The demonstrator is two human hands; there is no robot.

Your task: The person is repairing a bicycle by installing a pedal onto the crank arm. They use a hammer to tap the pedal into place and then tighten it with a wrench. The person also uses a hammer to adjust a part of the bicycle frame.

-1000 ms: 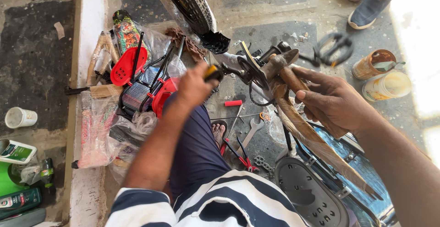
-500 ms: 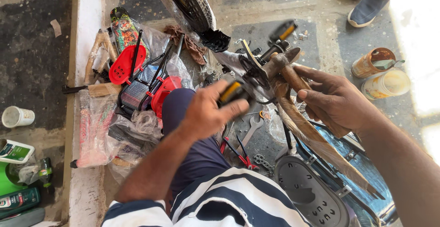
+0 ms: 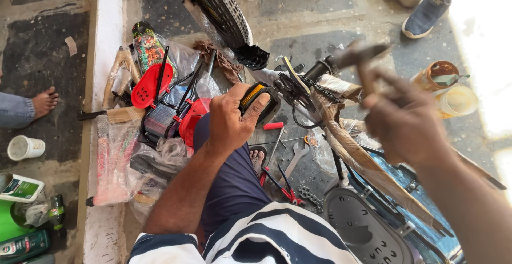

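Observation:
My left hand (image 3: 229, 122) is closed around a black bicycle pedal with a yellow reflector (image 3: 260, 102), just left of the chainring and chain (image 3: 298, 90). Raised close to the camera, my right hand (image 3: 408, 128) grips a dark metal tool (image 3: 362, 60) whose head sticks up and left; it is blurred. Between the hands runs the bicycle frame wrapped in brown paper (image 3: 349, 149). A black saddle (image 3: 362, 232) lies below it, by my striped shirt.
A knobbly tyre (image 3: 220, 8) leans at the top. Spanners (image 3: 290, 160), red-handled pliers (image 3: 282, 186) and a red screwdriver (image 3: 273, 126) lie on the floor by my foot. Red plastic parts in bags (image 3: 160, 88) sit left. Two tins (image 3: 445, 88) and shoes (image 3: 424, 13) are on the right. Another person's foot (image 3: 42, 101) is far left.
My left hand has come down and back from the crank, holding the pedal. My right hand has left the frame and lifted towards the camera with the metal tool.

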